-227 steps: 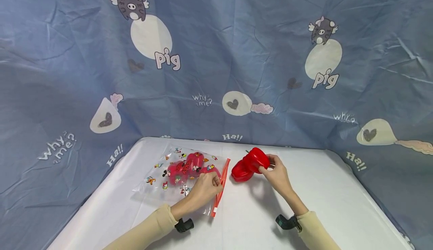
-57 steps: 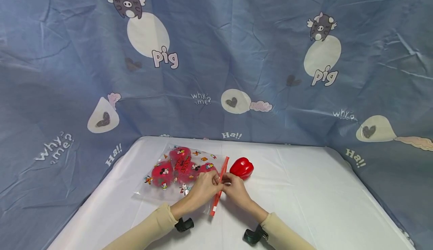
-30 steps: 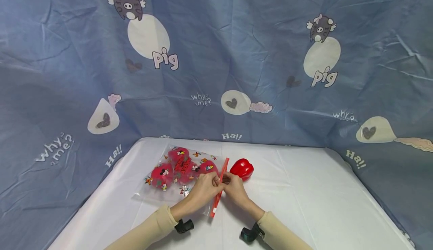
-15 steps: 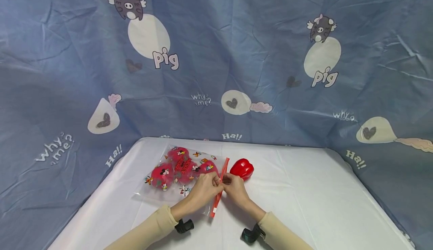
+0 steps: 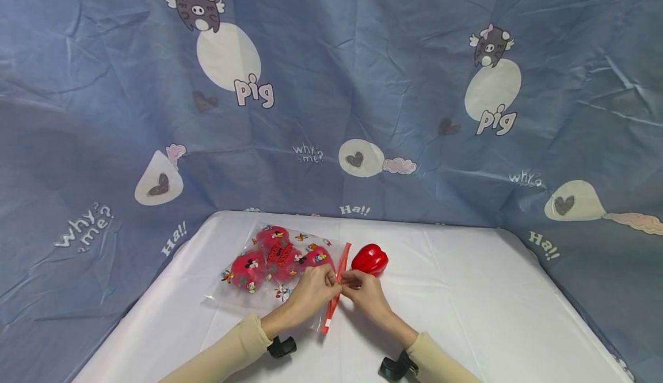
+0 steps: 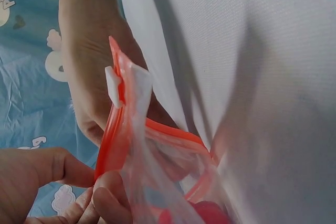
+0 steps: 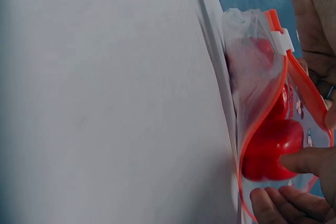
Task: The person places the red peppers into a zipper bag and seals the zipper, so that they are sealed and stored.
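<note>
A clear zip bag [image 5: 233, 300] with cartoon prints and an orange-red closure strip lies on the table, with several red bell peppers [image 5: 248, 269] inside. My left hand [image 5: 313, 285] pinches the strip at the bag's mouth, which gapes in both wrist views. Close to that mouth is my right hand [image 5: 369, 298]; in the right wrist view its thumb [image 7: 310, 161] and fingers stand apart, with a pepper [image 7: 273, 148] behind them in the bag. One red bell pepper [image 5: 370, 260] sits loose on the table, just beyond the right hand. A white slider [image 7: 282, 41] sits near one end of the strip.
White cloth covers the table [image 5: 466, 314]. Behind it hangs a blue curtain [image 5: 414, 106] with pig prints. Each wrist wears a black camera, the left one [image 5: 282, 347] and the right one [image 5: 396, 367].
Earlier my right hand held a pepper beside another one; now a single pepper is outside and more lie in the bag. Lately the right hand has shifted slightly back to the right.
</note>
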Motion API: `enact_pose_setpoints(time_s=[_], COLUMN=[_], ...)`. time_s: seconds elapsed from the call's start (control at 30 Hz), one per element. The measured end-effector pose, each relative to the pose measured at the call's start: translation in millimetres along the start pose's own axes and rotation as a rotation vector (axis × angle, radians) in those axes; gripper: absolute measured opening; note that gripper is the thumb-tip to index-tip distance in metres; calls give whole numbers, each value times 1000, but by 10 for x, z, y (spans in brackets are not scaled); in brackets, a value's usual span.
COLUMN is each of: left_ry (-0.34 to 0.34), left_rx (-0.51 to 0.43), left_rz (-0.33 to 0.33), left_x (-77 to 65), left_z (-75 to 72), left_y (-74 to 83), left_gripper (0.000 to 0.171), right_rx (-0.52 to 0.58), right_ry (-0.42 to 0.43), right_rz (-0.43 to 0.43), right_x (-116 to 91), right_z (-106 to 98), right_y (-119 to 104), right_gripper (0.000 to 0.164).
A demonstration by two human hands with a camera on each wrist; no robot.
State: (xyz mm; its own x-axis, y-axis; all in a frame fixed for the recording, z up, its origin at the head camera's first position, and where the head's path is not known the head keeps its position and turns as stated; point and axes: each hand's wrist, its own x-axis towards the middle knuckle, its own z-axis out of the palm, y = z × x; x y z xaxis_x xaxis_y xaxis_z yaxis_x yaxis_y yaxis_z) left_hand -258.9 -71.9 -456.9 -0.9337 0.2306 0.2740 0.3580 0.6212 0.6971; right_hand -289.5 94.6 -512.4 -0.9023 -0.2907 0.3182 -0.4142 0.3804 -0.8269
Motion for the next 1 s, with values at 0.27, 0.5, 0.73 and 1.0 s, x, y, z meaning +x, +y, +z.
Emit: enact_pose_setpoints(time_s=[0.27,0.5,0.73,1.0], left_ry=[4,13,10,16], left_rx=[12,10,0,-5], left_rz=[-1,6,11,13], left_x=[-14,-17,-19,-14], left_z=[1,6,14,20], left_y=[-3,-7,-14,-14], left_gripper=[10,10,9,9], right_rx=[-39,-72,-82,-46], right_ry=[23,21,48,92], right_rz=[22,68,85,102], right_x=[-100,-156,-200,-207], right_z=[-127,-214,-306,-394], right_y=[7,27,48,77], right_gripper=[26,23,21,23])
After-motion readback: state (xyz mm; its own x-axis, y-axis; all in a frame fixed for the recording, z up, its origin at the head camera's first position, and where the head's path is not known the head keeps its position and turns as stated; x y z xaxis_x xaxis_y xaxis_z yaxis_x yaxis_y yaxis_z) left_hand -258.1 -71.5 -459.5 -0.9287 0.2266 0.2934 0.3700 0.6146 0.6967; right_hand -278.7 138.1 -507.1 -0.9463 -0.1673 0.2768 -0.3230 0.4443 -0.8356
